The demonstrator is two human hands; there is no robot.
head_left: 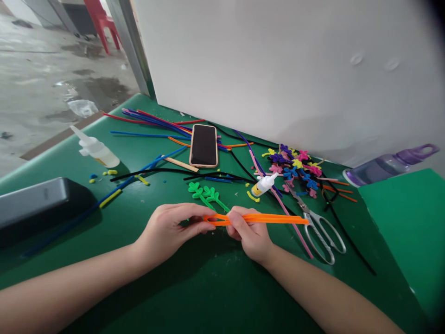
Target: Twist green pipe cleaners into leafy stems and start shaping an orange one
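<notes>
Folded orange pipe cleaners stretch sideways between my two hands, above the green table. My left hand pinches their looped left end between thumb and fingers. Around the middle of the strands my right hand is closed, and the loose ends stick out to the right past it. Just behind my hands lie green pipe-cleaner sprigs with looped leaves. Beyond my right hand lies a small white glue bottle with a yellow label. Scissors with grey handles rest to its right.
A phone lies among loose pipe cleaners at the back. Colourful pipe-cleaner flowers are heaped near the white panel. A purple bottle is at the right; a clear squeeze bottle and a dark case are at the left.
</notes>
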